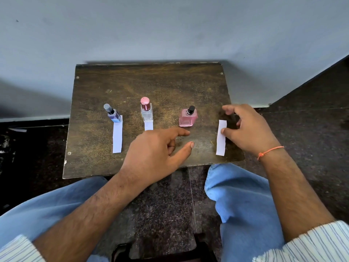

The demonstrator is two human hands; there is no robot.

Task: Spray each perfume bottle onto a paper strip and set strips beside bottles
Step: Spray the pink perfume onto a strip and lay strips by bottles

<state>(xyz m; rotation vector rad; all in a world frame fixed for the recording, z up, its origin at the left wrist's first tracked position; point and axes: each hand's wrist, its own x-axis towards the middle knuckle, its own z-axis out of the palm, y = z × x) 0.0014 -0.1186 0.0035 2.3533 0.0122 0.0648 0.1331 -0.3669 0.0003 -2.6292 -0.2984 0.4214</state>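
Three perfume bottles stand in a row on a small dark wooden table [151, 82]: a blue bottle [113, 114] at the left, a clear bottle with a pink cap [146, 109] in the middle, and a pink bottle with a black cap [188, 117] to the right. A white paper strip [117, 137] lies in front of the blue bottle. A second strip [148, 126] lies in front of the clear bottle, partly hidden by my left hand [154, 154]. That hand hovers open just before the pink bottle. My right hand [249, 129] touches a third strip [221, 138] with a fingertip, at the table's right side.
The table stands against a pale grey wall [170, 31]. Dark speckled floor [311, 129] surrounds it. My knees in blue jeans [241, 195] sit close under the table's front edge. A dark stool edge [162, 252] shows at the bottom.
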